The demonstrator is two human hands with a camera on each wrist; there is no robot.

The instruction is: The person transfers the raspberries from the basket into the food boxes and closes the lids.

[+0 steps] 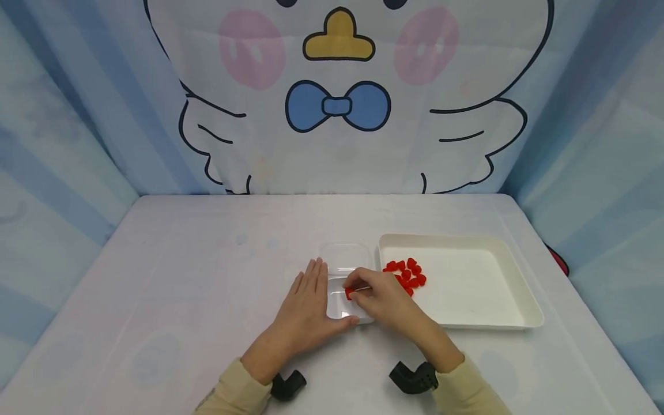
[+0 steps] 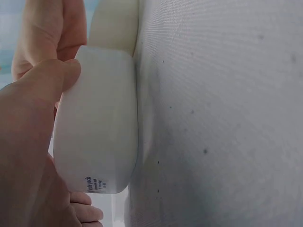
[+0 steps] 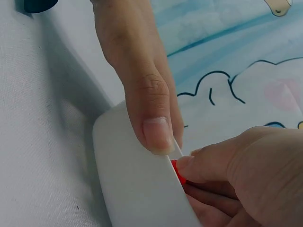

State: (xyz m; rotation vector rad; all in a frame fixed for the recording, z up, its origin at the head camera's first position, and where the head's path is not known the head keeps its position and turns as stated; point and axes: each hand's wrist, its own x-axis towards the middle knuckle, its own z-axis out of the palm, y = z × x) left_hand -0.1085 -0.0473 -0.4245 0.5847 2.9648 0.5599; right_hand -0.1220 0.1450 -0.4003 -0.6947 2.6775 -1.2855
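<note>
A small white container with a clear hinged lid folded back lies in front of me. My left hand rests along its left side, fingers straight. The left thumb touches the front rim, as the left wrist view shows against the white wall. Over the container, my right hand pinches a small red piece between thumb and fingers. In the right wrist view that red piece shows just behind the rim, partly covered by fingertips. Its exact kind is too small to tell.
Right of the container stands a shallow off-white tray, with several similar red pieces grouped at its left end. My right forearm crosses the tray's front-left corner. A printed curtain hangs behind the white-covered table.
</note>
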